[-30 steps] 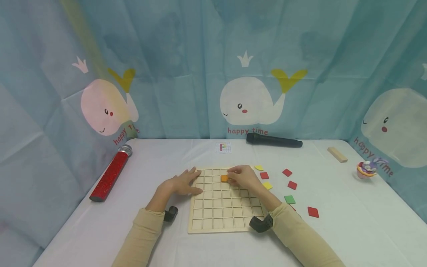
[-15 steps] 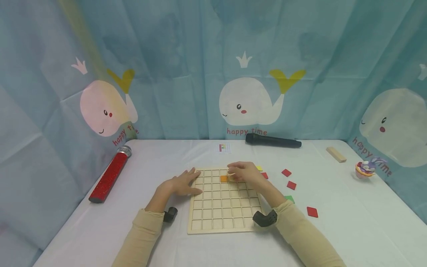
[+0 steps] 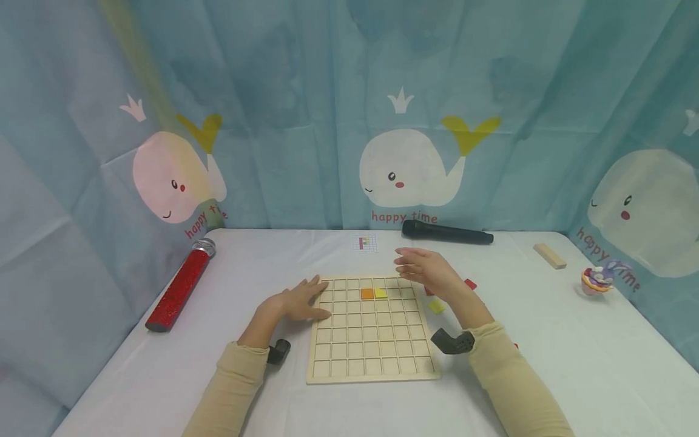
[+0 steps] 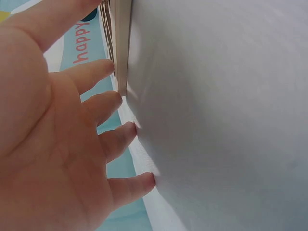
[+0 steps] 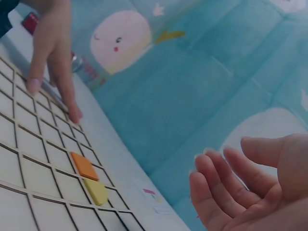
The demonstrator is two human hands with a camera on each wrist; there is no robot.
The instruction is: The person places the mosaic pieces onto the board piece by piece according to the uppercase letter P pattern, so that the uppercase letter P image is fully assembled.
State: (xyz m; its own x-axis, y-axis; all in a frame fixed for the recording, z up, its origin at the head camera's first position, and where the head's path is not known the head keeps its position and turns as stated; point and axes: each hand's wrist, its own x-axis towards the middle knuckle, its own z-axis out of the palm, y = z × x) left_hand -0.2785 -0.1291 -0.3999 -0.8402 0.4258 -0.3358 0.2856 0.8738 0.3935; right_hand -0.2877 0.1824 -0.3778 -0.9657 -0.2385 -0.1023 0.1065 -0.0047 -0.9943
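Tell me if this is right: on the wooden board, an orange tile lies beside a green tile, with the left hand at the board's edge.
Wrong colour: beside the orange tile lies a yellow tile, not green, as the head view shows. Both are on the wooden board, with the left hand at its edge.

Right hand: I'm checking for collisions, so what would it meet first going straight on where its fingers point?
Probably the printed grid card, toward which the right hand points in the head view. The hand seems raised, so it may pass above; depth is unclear.
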